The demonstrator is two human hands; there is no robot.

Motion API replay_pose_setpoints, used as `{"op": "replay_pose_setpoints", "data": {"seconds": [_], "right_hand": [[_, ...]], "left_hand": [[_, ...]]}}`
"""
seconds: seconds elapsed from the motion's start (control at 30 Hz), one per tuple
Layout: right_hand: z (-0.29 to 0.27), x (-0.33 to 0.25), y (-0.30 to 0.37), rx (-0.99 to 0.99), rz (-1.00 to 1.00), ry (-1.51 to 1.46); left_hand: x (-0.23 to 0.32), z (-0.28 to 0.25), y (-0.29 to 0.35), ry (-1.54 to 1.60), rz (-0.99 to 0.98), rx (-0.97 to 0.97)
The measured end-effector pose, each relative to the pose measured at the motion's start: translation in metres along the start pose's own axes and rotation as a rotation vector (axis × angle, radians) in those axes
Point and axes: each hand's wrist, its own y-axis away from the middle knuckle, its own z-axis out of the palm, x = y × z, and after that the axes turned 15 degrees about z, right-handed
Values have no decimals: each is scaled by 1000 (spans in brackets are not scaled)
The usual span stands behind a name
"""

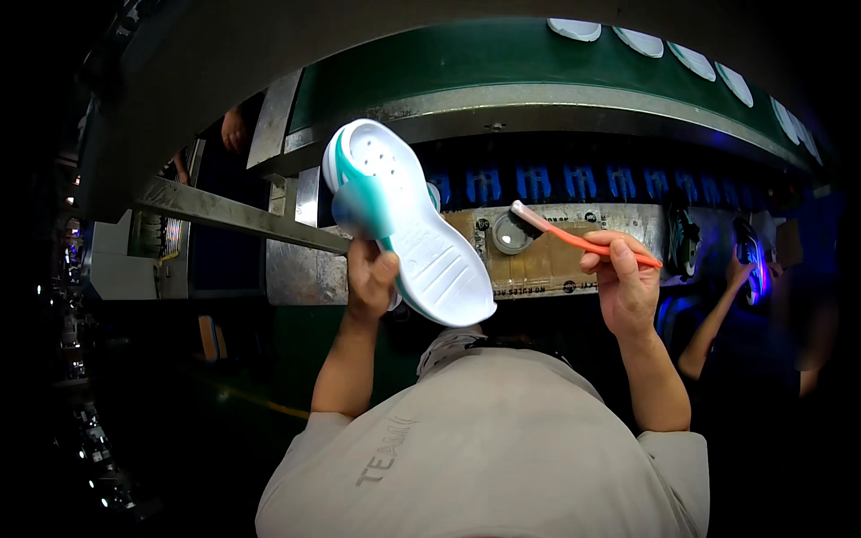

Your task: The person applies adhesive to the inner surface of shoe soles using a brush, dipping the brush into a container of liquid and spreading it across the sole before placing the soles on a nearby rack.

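Observation:
My left hand point(369, 276) grips a white and teal shoe sole point(444, 262) by its edge, thumb in front. The sole is tilted up, its hollow inner side showing ribs and small holes; one patch on its teal side is blurred. Between the fingers and thumb of my right hand point(625, 285) is a thin orange-handled brush point(574, 238), its pale head pointing left. That head is just above the rim of a small round clear cup point(512, 235), which stands on cardboard. The sole is apart from the brush.
Cardboard point(547, 269) covers part of the metal bench. Beyond it runs a green conveyor belt point(430, 72) carrying several white soles. Blue holders point(534, 184) line up beneath. A metal bar point(238, 215) crosses at left. At right, another person's hand point(737, 272) holds a shoe point(752, 255).

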Motion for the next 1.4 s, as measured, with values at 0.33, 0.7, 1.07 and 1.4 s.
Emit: {"op": "replay_pose_setpoints", "data": {"seconds": [0.33,0.7,1.07,1.4], "right_hand": [[-26,35,4,264,82,93],[-75,97,-33,308,277,579],[-71,137,-118,160,312,1193],[-65,122,-94,189,84,989]], "left_hand": [[-16,-78,-346,-104,276,98],[-115,-108,-36,-1310,-115,230],[-239,-161,84,-1194,-704,150],[-122,-164,109,347,-685,564]]}}
